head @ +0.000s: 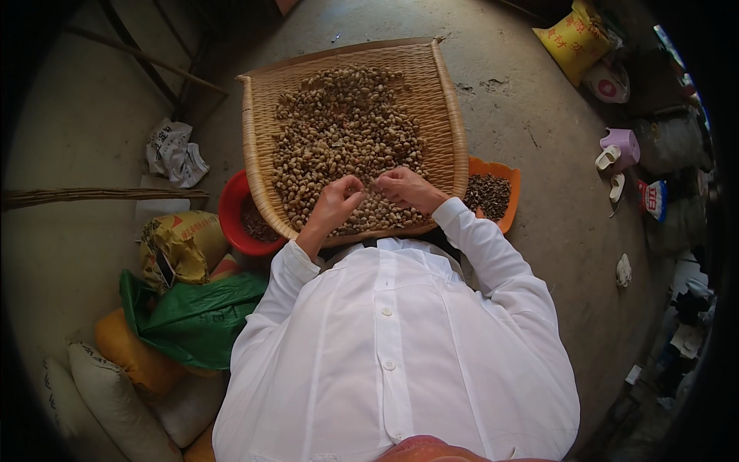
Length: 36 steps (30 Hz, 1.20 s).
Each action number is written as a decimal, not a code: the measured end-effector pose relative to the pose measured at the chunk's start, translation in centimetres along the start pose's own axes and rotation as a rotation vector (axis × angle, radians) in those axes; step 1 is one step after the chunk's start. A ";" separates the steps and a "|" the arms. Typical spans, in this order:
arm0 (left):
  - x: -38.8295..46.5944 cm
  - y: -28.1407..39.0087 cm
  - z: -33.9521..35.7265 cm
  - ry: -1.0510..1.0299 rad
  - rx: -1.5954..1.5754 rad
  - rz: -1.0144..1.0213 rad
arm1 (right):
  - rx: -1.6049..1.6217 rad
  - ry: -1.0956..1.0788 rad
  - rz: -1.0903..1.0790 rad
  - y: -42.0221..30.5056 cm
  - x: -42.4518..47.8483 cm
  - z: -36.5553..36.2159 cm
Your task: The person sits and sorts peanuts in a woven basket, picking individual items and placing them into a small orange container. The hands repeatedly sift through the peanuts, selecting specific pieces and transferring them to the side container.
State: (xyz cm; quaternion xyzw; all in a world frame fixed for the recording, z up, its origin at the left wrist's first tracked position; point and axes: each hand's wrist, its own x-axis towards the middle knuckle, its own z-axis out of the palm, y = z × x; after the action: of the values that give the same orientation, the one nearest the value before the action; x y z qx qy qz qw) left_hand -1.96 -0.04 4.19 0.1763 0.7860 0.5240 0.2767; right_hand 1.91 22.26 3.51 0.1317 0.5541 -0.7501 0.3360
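Note:
A woven winnowing basket (447,133) lies before me, heaped with what look like unshelled peanuts (323,144). Over its near part, my left hand (340,199) is bent with thumb and fingertips close together. Facing it from the right, a short gap away, my right hand (407,187) has its fingers curled and pinched. Whether either hand holds something small between the fingertips cannot be told. Left of the basket, a red bowl (231,231) holds brownish bits, partly hidden under the rim. On the right, an orange container (511,211) holds many small dark brown pieces.
At the left stand a yellow sack (196,237), a green bag (202,323) and several pale sacks (104,381). A bundle of sticks (104,197) juts in from the left. To the right are a yellow bag (571,43), a purple stool (626,147) and white shoes (616,187).

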 end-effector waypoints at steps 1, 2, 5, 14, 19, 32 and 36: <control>-0.1 0.3 -0.1 -0.005 -0.012 -0.001 | 0.006 0.002 -0.008 0.3 0.2 -0.1; -0.1 0.2 -0.1 -0.014 -0.061 0.009 | 0.012 0.005 -0.016 0.5 0.2 -0.2; -0.2 0.0 -0.3 -0.064 -0.252 -0.057 | 0.025 -0.006 -0.010 0.5 0.0 0.1; -1.2 1.0 -1.1 -0.171 -0.506 -0.311 | 0.083 -0.018 -0.001 0.1 -0.8 0.3; -1.4 0.5 -1.8 -0.217 -0.795 -0.364 | 0.082 -0.007 -0.007 0.1 -0.9 0.3; -1.3 -0.8 -1.6 -0.223 -1.085 -0.396 | 0.065 -0.009 -0.053 0.0 -1.0 1.0; -0.9 -0.7 -0.2 -0.144 -1.076 -0.498 | -0.520 0.143 -0.294 -0.8 -1.2 3.4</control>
State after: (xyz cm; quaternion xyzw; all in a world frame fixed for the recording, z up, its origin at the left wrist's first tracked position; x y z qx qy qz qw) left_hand -1.34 -0.97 3.80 -0.1431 0.4070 0.7546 0.4944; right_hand 2.88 19.73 6.02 0.0122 0.7629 -0.6125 0.2065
